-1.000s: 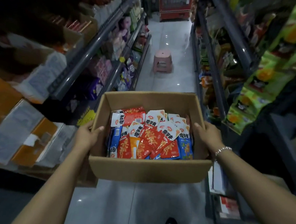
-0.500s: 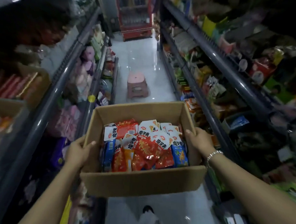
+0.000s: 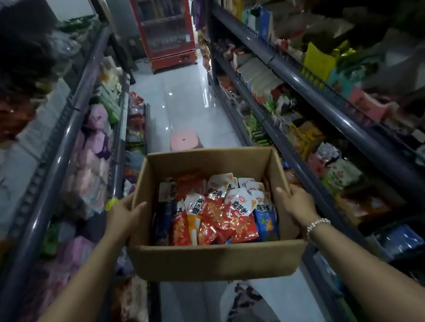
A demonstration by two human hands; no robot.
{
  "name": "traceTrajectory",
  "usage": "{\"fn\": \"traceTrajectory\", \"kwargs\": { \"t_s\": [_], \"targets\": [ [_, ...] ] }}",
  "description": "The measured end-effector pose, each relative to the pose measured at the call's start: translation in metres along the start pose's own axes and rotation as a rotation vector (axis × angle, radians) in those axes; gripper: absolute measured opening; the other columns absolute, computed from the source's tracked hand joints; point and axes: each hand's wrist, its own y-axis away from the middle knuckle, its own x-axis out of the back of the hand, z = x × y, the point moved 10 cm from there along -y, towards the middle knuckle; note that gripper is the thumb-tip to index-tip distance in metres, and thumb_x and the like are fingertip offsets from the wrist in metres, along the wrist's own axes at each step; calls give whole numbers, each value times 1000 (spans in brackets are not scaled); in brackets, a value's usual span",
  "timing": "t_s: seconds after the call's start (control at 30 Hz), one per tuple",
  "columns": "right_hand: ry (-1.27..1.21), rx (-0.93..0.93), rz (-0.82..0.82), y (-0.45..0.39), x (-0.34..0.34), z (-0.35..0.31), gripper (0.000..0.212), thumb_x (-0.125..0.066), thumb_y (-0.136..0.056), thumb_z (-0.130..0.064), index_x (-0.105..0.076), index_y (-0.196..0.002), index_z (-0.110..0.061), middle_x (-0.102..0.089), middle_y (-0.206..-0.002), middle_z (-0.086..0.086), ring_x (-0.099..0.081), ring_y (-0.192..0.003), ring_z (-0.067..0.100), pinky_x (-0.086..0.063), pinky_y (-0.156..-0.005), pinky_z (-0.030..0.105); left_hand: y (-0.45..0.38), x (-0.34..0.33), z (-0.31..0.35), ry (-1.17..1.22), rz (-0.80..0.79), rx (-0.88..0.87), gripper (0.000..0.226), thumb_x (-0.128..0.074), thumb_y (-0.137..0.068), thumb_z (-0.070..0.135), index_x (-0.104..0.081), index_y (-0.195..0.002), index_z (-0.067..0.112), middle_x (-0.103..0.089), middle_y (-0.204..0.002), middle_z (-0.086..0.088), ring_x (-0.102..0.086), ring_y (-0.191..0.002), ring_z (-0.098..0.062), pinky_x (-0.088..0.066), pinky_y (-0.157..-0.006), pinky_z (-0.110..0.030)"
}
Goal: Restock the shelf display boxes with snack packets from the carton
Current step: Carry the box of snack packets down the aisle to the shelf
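An open brown carton (image 3: pixel 214 261) hangs in mid-air over the aisle floor, carried between both hands. Inside lie several red, orange and blue snack packets (image 3: pixel 218 211) with white tops. My left hand (image 3: pixel 123 216) grips the carton's left wall, thumb over the rim. On the right wall my right hand (image 3: pixel 295 202) grips the rim; a bead bracelet sits on its wrist. Display boxes of goods fill the shelves on the right (image 3: pixel 311 140) and the left (image 3: pixel 101 118).
A narrow shop aisle with a glossy white tiled floor (image 3: pixel 185 103) runs ahead. A pink plastic stool (image 3: pixel 185 140) stands on it just beyond the carton. A red drinks cooler (image 3: pixel 165 24) closes the far end. Dark shelf rails flank both sides.
The view has lifted and swung to the right along the aisle while I carry the carton forward. The stool is nearer, partly behind the carton. Both hands keep their hold.
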Motion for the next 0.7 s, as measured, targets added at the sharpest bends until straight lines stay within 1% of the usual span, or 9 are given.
{"fn": "traceTrajectory", "kwargs": {
  "t_s": [0.1,0.17,0.27,0.33,0.4,0.47,0.57,0.63,0.7],
  "targets": [
    [-7,-34,1,-63,-8,-28,36,-48,-97,-32,-59,-112,-1,-65,-105,18,-60,-98,34,-40,-69,30,-70,-7,22,26,10,3,37,-66,-88,15,-62,-125,14,-69,-94,-9,-67,-87,-27,-55,-81,-46],
    [-7,-51,7,-99,-10,-46,35,-47,-98,-33,-59,-109,-2,-65,-102,17,-60,-96,35,-39,-68,30,-113,-12,37,44,1,-1,38,-66,-88,13,-62,-126,14,-68,-95,-6,-67,-87,-26,-56,-81,-45],
    [0,-61,21,-150,-9,-77,31,-46,-98,-34,-58,-97,-5,-61,-87,12,-60,-89,34,-35,-64,30,-181,-15,53,49,-7,3,36,-68,-87,17,-64,-122,18,-71,-93,-6,-68,-89,-28,-56,-81,-49],
    [-9,-79,29,-184,-11,-94,31,-46,-97,-35,-57,-94,-6,-58,-83,8,-57,-80,29,-35,-62,30,-228,-19,63,28,-14,4,35,-69,-86,20,-65,-121,18,-72,-94,-9,-68,-89,-30,-56,-79,-47],
    [-11,-94,45,-218,-15,-112,30,-46,-97,-35,-55,-90,-8,-58,-82,8,-54,-76,26,-36,-61,30,-270,-24,79,26,-29,-5,34,-69,-87,18,-65,-120,13,-71,-94,-11,-68,-89,-30,-56,-78,-43],
    [-29,-104,60,-254,-20,-130,28,-47,-97,-35,-53,-87,-9,-58,-81,9,-54,-75,26,-36,-62,30,-313,-30,95,33,-51,-24,34,-67,-88,16,-64,-121,10,-69,-96,-9,-67,-91,-30,-55,-79,-41],
    [-47,-119,86,-311,-31,-158,27,-47,-97,-34,-53,-87,-10,-57,-80,8,-54,-76,26,-36,-62,30,-389,-43,115,39,-86,-52,40,-66,-89,17,-60,-128,11,-69,-104,-12,-65,-90,-28,-55,-81,-42],
    [-62,-133,107,-351,-40,-174,25,-46,-98,-33,-51,-87,-11,-55,-78,6,-52,-77,25,-33,-60,30,-444,-51,131,28,-103,-69,41,-65,-90,17,-59,-129,11,-69,-106,-14,-64,-86,-26,-54,-78,-39],
    [-68,-166,139,-390,-48,-188,26,-46,-98,-34,-48,-82,-12,-50,-69,2,-51,-74,25,-31,-56,30,-497,-57,151,11,-133,-89,40,-64,-90,19,-59,-129,13,-69,-104,-12,-64,-85,-26,-54,-73,-37]
  ]
}}
